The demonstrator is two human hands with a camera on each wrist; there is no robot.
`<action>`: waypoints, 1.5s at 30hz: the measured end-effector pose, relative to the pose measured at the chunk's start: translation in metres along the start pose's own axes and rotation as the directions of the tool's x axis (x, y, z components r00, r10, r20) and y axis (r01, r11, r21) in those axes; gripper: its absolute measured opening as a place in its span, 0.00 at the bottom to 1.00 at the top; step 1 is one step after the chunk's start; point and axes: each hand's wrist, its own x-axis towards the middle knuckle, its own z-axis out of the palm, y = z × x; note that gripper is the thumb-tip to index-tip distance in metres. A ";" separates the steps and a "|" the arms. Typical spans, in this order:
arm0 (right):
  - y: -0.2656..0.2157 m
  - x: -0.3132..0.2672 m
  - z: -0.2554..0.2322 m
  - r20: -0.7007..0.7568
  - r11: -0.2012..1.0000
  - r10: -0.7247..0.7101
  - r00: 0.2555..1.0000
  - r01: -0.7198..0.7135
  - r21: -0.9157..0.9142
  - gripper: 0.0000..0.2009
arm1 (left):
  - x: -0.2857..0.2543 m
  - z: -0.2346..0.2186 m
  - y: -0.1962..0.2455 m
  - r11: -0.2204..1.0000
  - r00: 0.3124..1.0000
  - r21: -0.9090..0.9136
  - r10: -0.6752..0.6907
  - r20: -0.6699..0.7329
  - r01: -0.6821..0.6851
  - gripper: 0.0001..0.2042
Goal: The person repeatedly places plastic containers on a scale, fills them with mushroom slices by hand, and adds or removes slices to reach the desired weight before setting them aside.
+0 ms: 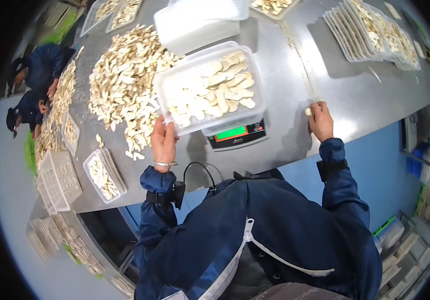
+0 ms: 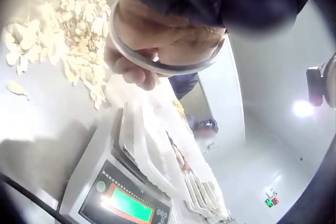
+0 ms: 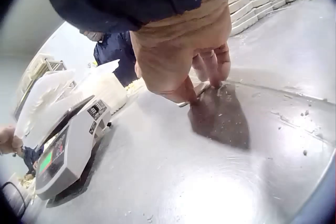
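Note:
A clear plastic tray of pale dried slices [image 1: 220, 87] sits over a digital scale [image 1: 237, 136] with a lit green display. My left hand [image 1: 164, 142] grips the tray's near left corner, its thumb over the rim; in the left wrist view the curled fingers [image 2: 137, 74] show beyond a metal bangle. Right of the scale, my right hand [image 1: 321, 121] pinches a small pale slice [image 1: 308, 112] at the steel table surface. The right wrist view shows that hand [image 3: 184, 50] with its fingertips down at the metal and the slice's edge between thumb and fingers.
A large heap of slices [image 1: 125, 75] lies left of the tray. Stacked empty trays [image 1: 195, 30] stand behind it, filled stacked trays [image 1: 355, 32] at the back right, and a small filled tray [image 1: 104, 175] at the front left. Two people work at the far left.

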 end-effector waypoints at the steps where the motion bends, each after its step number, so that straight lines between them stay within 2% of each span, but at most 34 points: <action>1: -0.002 0.000 0.002 -0.015 1.000 -0.005 1.000 0.005 -0.011 0.13 | -0.002 0.001 0.004 1.000 1.000 -0.005 -0.003 -0.015 0.003 0.17; 2: -0.002 0.000 0.002 -0.032 1.000 -0.008 0.999 0.007 -0.024 0.12 | -0.002 0.000 0.007 1.000 1.000 -0.012 -0.004 -0.026 0.004 0.17; 3: 0.000 -0.001 0.001 0.032 0.999 0.045 0.998 -0.045 0.005 0.10 | -0.002 -0.004 0.001 0.999 0.999 -0.039 0.004 -0.051 -0.006 0.17; 4: 0.001 -0.002 0.001 0.037 0.998 0.059 0.998 -0.059 -0.009 0.10 | -0.004 -0.007 0.003 1.000 0.999 -0.028 0.005 -0.053 -0.007 0.17; 6: 0.007 -0.006 0.004 0.023 0.994 0.094 0.995 -0.096 0.059 0.08 | -0.011 -0.005 0.007 1.000 0.998 -0.016 0.001 -0.055 -0.002 0.17; 9: 0.017 -0.004 0.000 0.129 0.963 0.121 0.984 -0.148 0.225 0.06 | -0.015 -0.012 0.002 1.000 0.999 0.003 0.020 -0.051 -0.020 0.19; 11: -0.008 0.013 -0.015 0.083 0.842 0.188 0.979 -0.204 0.500 0.04 | -0.021 -0.016 -0.001 1.000 0.999 0.009 0.016 -0.048 -0.016 0.20; 13: -0.062 0.035 -0.046 0.103 0.671 0.214 0.971 -0.223 0.707 0.03 | -0.026 -0.018 -0.006 1.000 0.999 -0.008 0.002 -0.050 -0.002 0.20; 15: -0.142 0.058 -0.081 0.024 0.619 0.043 0.999 -0.046 0.784 0.03 | -0.031 -0.015 -0.005 0.998 0.999 -0.053 -0.020 -0.051 0.018 0.18; 16: -0.168 0.070 -0.082 -0.045 0.636 -0.041 0.998 0.061 0.770 0.04 | -0.034 -0.011 -0.003 0.998 0.999 -0.049 -0.031 -0.026 0.030 0.18; 17: -0.193 0.079 -0.083 -0.053 0.594 -0.157 0.986 0.137 0.793 0.06 | -0.036 -0.008 -0.002 0.998 0.999 -0.044 -0.040 -0.001 0.040 0.18; 18: -0.215 0.087 -0.086 0.014 0.595 -0.292 0.956 0.170 0.785 0.07 | -0.039 -0.004 -0.001 0.998 0.999 -0.039 -0.049 0.024 0.050 0.18; 19: -0.231 0.093 -0.080 0.047 0.575 -0.346 0.937 0.173 0.799 0.09 | -0.042 0.001 0.000 0.996 0.998 -0.075 -0.041 0.037 0.043 0.17; 20: -0.244 0.098 -0.082 0.099 0.650 -0.386 0.917 0.194 0.735 0.12 | -0.044 0.004 0.001 0.994 0.997 -0.094 -0.049 0.057 0.054 0.17; 22: -0.248 0.095 -0.083 -0.037 0.673 -0.380 0.924 0.304 0.674 0.13 | -0.047 0.008 0.002 0.988 0.994 -0.133 -0.062 0.091 0.074 0.16; 24: -0.220 0.094 -0.078 -0.089 0.739 -0.229 0.969 0.232 0.632 0.12 | -0.047 0.007 0.000 0.988 0.992 -0.119 -0.093 0.084 0.102 0.16; 26: -0.177 0.093 -0.071 -0.047 0.907 -0.106 0.993 0.116 0.405 0.09 | -0.050 0.002 0.001 0.980 0.990 -0.151 -0.119 0.080 0.130 0.16; 27: -0.155 0.090 -0.063 -0.017 0.950 -0.048 0.999 0.051 0.310 0.10 | -0.050 -0.003 0.004 0.974 0.990 -0.180 -0.133 0.040 0.138 0.16; 29: -0.128 0.075 -0.039 0.151 0.944 -0.003 0.989 -0.047 0.325 0.12 | -0.053 -0.006 0.001 0.970 0.992 -0.208 -0.126 0.000 0.123 0.16; 31: -0.134 0.061 -0.039 0.273 0.933 0.015 0.962 -0.112 0.343 0.15 | -0.052 -0.016 -0.005 0.978 0.994 -0.189 -0.098 -0.042 0.089 0.15; 34: -0.149 0.060 -0.018 0.203 0.849 0.056 0.978 -0.153 0.505 0.16 | -0.051 -0.030 -0.004 0.983 0.987 -0.155 -0.119 -0.109 0.102 0.16; 35: -0.155 0.062 -0.014 0.179 0.845 0.036 0.983 -0.126 0.519 0.17 | -0.052 -0.038 -0.007 0.993 0.989 -0.088 -0.091 -0.115 0.081 0.16; 38: -0.180 0.073 -0.015 0.215 0.924 0.014 0.976 -0.095 0.371 0.17 | -0.052 -0.058 -0.007 0.985 0.972 -0.156 -0.111 -0.206 0.079 0.16; 39: -0.185 0.076 -0.013 0.217 0.946 0.002 0.976 -0.072 0.315 0.17 | -0.053 -0.063 -0.008 0.988 0.978 -0.142 -0.091 -0.186 0.065 0.15; 42: -0.177 0.089 0.007 0.171 0.977 -0.028 0.985 -0.009 0.213 0.16 | -0.054 -0.068 -0.015 0.987 0.972 -0.155 -0.080 -0.219 0.046 0.15; 45: -0.139 0.103 0.003 0.046 0.928 -0.015 0.999 -0.004 0.372 0.11 | -0.055 -0.058 -0.017 0.985 0.963 -0.169 -0.085 -0.254 0.042 0.16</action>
